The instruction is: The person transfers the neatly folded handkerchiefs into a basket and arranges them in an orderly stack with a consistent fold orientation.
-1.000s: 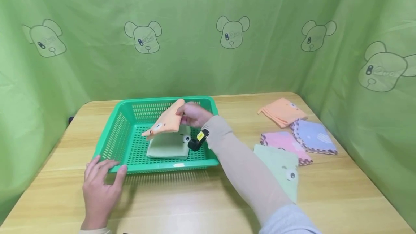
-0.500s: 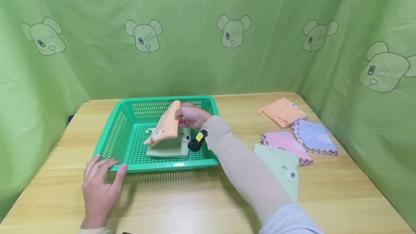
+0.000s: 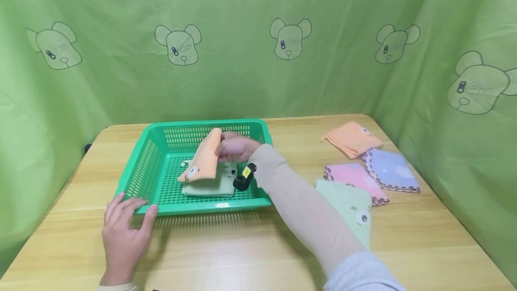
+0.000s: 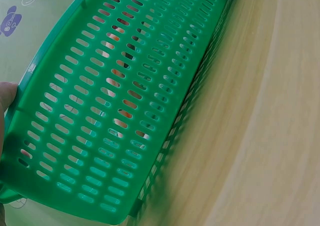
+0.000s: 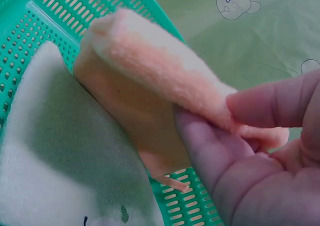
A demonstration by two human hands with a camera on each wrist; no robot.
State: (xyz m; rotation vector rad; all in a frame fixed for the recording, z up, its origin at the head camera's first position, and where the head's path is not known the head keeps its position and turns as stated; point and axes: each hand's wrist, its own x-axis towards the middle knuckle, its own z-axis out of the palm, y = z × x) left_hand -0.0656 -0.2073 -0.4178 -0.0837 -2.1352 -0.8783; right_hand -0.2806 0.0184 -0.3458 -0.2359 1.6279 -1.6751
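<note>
My right hand (image 3: 237, 146) pinches the edge of a folded orange towel (image 3: 205, 158) between thumb and fingers, inside the green plastic basket (image 3: 214, 206). The towel hangs tilted, its printed face low on the left. Beneath it a folded pale green towel (image 3: 208, 187) lies on the basket floor, partly covered. In the right wrist view the orange towel (image 5: 145, 60) stands on edge beside the pale green towel (image 5: 65, 151). At the basket's front left corner my left hand (image 3: 125, 235) touches the rim with spread fingers; the left wrist view shows only a bit of a finger on the rim.
To the right on the wooden table (image 3: 226, 255) lie another orange towel (image 3: 351, 139), a blue towel (image 3: 391, 169), a pink towel (image 3: 357, 178) and a second pale green towel (image 3: 347, 205), partly behind the right forearm. A green curtain (image 3: 234, 89) surrounds the table.
My right hand has lowered the orange towel slightly and shifted it a little left, over the pale green towel in the basket. The left hand stays at the corner.
</note>
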